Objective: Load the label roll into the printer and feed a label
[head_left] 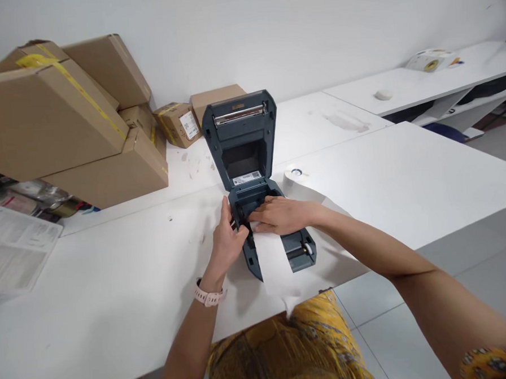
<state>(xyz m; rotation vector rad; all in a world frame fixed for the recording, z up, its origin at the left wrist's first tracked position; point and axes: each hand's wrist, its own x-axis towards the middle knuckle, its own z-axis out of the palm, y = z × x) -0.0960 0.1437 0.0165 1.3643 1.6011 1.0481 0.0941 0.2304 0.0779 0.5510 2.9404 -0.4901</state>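
Observation:
A dark grey label printer (pixel 251 155) stands on the white table with its lid raised. White label paper (pixel 274 262) comes out of its body and hangs over the front toward the table edge. My left hand (pixel 230 236) rests against the printer's left side, fingers apart, thumb over the rim. Inside the body, my right hand (pixel 277 213) lies over the top of the paper strip with its fingers extended; the fingertips are partly hidden. A roll of labels (pixel 297 178) sits behind the printer on the right, a strip trailing from it.
Cardboard boxes (pixel 102 146) are stacked at the back left, with smaller ones (pixel 177 125) beside the printer. A plastic-wrapped paper packet (pixel 16 247) lies at the left edge. On the right stand shelving and a white box (pixel 430 60).

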